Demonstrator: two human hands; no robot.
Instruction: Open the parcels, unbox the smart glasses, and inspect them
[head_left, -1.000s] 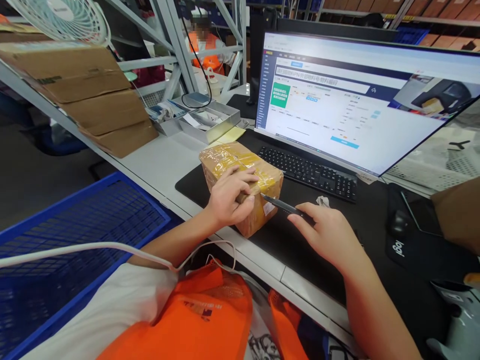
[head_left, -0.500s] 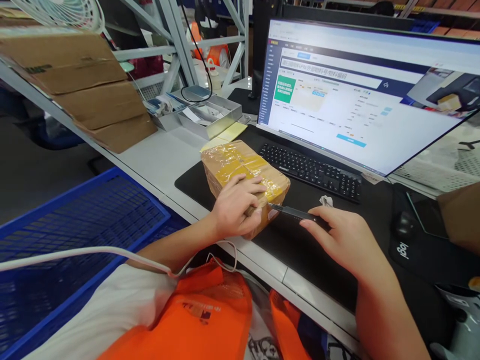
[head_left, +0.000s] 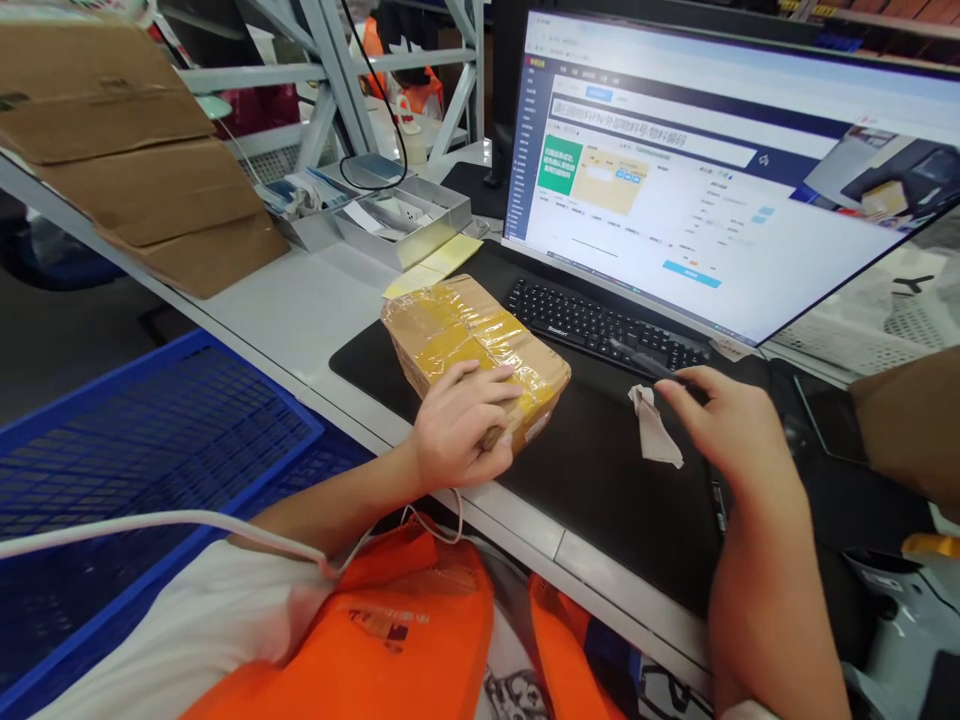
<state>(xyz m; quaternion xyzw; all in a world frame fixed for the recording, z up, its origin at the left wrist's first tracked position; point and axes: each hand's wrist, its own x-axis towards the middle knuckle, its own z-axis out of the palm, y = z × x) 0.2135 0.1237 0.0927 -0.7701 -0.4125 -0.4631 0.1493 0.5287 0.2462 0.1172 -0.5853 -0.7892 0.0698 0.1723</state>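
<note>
A small cardboard parcel (head_left: 465, 335) wrapped in yellowish tape lies on the black desk mat (head_left: 592, 460). My left hand (head_left: 457, 425) grips its near corner, fingers curled over the top. My right hand (head_left: 724, 425) is off to the right of the parcel, near the keyboard (head_left: 600, 325), pinching a thin dark pen-like cutter (head_left: 645, 362) whose tip lies over the keys. A crumpled scrap of paper (head_left: 654, 425) lies on the mat just left of that hand.
A large monitor (head_left: 720, 170) stands behind the keyboard. Flattened cardboard (head_left: 142, 150) lies on the shelf at left, metal trays (head_left: 390, 215) behind the parcel, a blue wire basket (head_left: 135, 460) below the desk edge. A mouse and a brown box (head_left: 911, 425) sit at right.
My right hand has pulled the cutter away from the parcel's side and carried it right, up to the keyboard. The left hand keeps its hold on the parcel.
</note>
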